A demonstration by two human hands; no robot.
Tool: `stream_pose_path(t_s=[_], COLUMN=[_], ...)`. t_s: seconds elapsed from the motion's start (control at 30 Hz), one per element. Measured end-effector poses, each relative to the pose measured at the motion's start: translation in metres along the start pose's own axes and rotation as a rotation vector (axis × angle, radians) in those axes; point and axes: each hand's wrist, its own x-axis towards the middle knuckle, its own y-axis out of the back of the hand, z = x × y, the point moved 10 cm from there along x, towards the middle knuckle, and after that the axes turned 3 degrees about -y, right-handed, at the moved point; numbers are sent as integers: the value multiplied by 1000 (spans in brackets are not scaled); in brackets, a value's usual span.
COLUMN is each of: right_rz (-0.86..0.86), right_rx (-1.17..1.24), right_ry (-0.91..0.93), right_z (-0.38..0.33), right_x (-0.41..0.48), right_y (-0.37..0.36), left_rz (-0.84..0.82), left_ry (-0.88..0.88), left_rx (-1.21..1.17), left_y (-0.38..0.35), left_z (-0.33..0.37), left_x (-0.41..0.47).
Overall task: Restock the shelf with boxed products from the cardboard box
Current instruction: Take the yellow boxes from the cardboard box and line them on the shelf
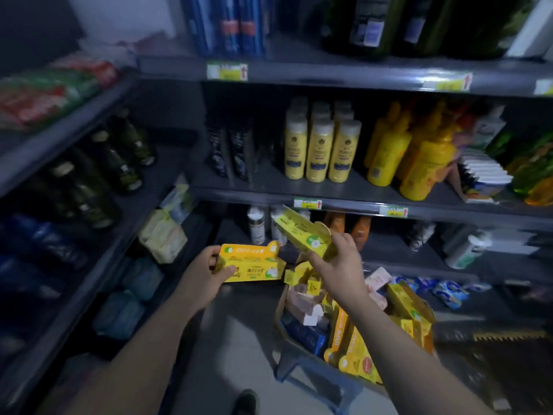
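Note:
My left hand (pixel 206 272) grips the left end of a long yellow box (pixel 254 263), held level in front of the lowest shelf. My right hand (pixel 338 259) grips a second yellow box (pixel 302 232), tilted with its far end up toward the shelf edge. Below my right forearm stands the cardboard box (pixel 282 298), holding several yellow, orange, pink and blue boxed products (pixel 356 351). The dark shelf (pixel 269 191) faces me, with open dark space on its lower level behind the two boxes.
Yellow bottles (pixel 317 148) fill the middle shelf, dark bottles and blue packs stand above. A second shelf unit on the left carries green bottles (pixel 119 163) and soft packs (pixel 163 235). The cardboard box rests on a blue stool (pixel 317 381). My shoe (pixel 245 401) shows on the pale floor.

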Motion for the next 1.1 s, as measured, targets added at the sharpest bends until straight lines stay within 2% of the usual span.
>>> stream_pose_path(t_s=[0.23,0.5,0.83,1.1], right_rz=[-225,-488,-786,-980], right_rx=[149,386,636,737], right_ry=[201,332,523,582], right_z=[-87,-213,-372,-454], right_x=[-30,-100,-274,-448], right_y=[-53,-127,-186,-217], left_rz=[351,701,1018,1270], left_ry=[50,50,1,52], left_rx=[-119,-153,-57,-81], left_y=[92,203,310,360], left_z=[-22,-31,-11,-19], left_x=[-101,-241,-465,-678])
